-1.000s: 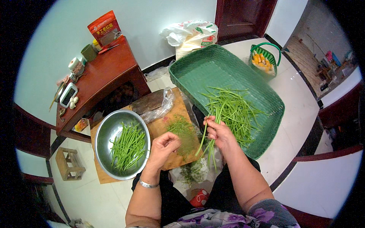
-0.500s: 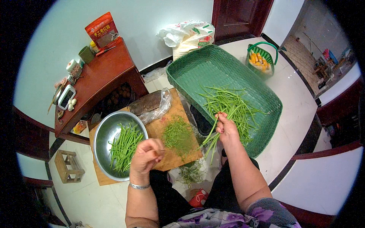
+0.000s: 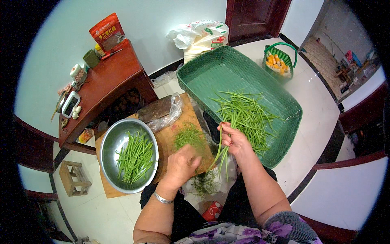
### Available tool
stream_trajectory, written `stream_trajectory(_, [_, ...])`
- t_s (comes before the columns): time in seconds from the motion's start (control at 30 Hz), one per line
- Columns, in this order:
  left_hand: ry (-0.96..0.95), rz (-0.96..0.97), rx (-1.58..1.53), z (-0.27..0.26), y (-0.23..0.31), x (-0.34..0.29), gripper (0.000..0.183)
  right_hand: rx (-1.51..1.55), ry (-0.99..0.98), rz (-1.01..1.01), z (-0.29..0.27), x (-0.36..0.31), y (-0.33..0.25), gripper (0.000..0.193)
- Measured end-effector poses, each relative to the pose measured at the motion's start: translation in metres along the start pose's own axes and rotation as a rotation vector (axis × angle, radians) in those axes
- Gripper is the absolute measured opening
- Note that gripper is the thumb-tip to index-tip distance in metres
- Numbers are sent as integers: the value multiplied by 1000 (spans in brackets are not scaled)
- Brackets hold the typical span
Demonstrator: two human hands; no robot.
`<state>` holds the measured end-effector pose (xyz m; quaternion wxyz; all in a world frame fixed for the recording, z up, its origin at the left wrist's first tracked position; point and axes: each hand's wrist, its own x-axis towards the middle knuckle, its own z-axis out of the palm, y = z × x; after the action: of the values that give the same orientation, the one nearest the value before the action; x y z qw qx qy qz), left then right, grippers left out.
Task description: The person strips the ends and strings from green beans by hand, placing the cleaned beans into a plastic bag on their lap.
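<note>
Several stalks (image 3: 223,155) were pinched in the right hand (image 3: 233,138) by the basket (image 3: 221,69); the left hand (image 3: 183,162), half-curled near the scraps (image 3: 188,136), was too blurred to tell its hold.

On the board (image 3: 196,116), the bowl (image 3: 107,138) is placed at the left, with beans (image 3: 134,156) laid inside. To the bowl's right, scraps (image 3: 189,136) are strewn on the board, and behind these a plastic bag (image 3: 174,110) is laid. The large basket (image 3: 215,73) is set to the right of the board, its near part occupied by long beans (image 3: 250,114). Behind it, a filled bag (image 3: 205,36) is placed at the left, and a small basket (image 3: 288,60) holding corn cobs (image 3: 277,63) at the right. A table (image 3: 107,79) is positioned behind the bowl, a stool (image 3: 75,179) to the bowl's left
</note>
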<state>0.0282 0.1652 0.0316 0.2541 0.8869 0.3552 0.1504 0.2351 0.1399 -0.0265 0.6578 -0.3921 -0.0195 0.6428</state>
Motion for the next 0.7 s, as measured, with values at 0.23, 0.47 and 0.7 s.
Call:
stream_trajectory(0.23, [215,374,4,6,29,15,39,-11,-93,67,7,-2,18,11])
stream_trajectory(0.47, [291,344,-307,12,13,16,18,-97,-40,193,18,-8,23,14])
stream_trajectory(0.7, [421,-165,-847,0,-7,10,27,-467,-102,199,34,-17,19,22])
